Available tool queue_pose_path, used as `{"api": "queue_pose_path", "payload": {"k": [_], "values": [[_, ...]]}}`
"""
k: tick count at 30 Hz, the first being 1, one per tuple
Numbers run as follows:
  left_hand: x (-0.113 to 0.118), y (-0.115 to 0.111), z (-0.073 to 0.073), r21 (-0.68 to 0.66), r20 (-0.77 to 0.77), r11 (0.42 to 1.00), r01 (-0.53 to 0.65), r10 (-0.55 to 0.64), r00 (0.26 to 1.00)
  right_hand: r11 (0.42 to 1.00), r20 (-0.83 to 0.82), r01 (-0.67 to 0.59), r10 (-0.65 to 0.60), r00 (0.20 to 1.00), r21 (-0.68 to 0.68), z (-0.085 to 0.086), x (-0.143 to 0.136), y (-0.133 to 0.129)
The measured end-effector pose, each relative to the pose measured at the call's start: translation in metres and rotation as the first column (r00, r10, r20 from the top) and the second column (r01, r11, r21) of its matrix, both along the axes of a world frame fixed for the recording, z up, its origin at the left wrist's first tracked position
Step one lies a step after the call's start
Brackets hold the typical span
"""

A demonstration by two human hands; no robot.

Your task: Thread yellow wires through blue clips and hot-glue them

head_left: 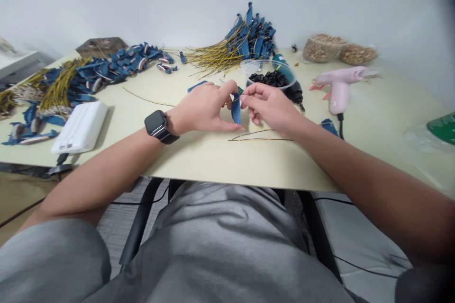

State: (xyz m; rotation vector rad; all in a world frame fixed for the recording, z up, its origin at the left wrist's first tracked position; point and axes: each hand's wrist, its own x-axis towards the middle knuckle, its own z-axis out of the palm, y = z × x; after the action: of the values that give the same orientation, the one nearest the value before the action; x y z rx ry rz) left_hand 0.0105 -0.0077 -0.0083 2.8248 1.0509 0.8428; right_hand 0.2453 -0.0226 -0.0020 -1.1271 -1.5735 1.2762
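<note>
My left hand (208,106), with a black watch (156,124) on its wrist, holds a small curved blue piece (236,110) upright between thumb and fingers. A thin yellow-and-black wire (147,100) runs from the left behind this hand and shows again across the blue piece. Thumb and forefinger of my right hand (272,106) pinch at the piece's right side, where the wire seems to end; the fingertips cover that spot. Below the hands lie loose wires (263,139). Another flat blue piece (197,85) rests behind my left hand.
Behind the hands stands a clear tub (245,68) of black bits (272,79), beside a green-and-black power tool (294,92). A pink glue gun (339,87) is at right. Blue pieces with wires (249,40) pile at the back and left (117,68). A white power bank (81,128) lies left.
</note>
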Motion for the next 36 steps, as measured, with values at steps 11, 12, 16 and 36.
{"api": "queue_pose_path", "payload": {"k": [11, 12, 16, 36], "values": [[0.011, -0.007, -0.003, -0.032, 0.022, 0.998, -0.057, 0.058, 0.998, 0.987, -0.102, -0.032, 0.016, 0.995, -0.156, 0.0, -0.011, -0.005], [0.013, -0.008, -0.003, -0.034, 0.035, 0.997, -0.069, 0.071, 0.997, 0.991, -0.101, -0.027, 0.013, 0.995, -0.134, -0.001, -0.012, -0.004], [0.018, -0.009, -0.004, -0.086, 0.087, 0.993, -0.083, 0.091, 0.992, 0.995, -0.101, 0.026, -0.035, 0.994, -0.093, -0.002, -0.014, -0.003], [0.029, -0.014, -0.007, -0.583, 0.47, 0.793, 0.177, 0.152, 0.869, 0.997, -0.055, 0.058, -0.061, 0.997, -0.056, 0.003, -0.013, -0.005]]}}
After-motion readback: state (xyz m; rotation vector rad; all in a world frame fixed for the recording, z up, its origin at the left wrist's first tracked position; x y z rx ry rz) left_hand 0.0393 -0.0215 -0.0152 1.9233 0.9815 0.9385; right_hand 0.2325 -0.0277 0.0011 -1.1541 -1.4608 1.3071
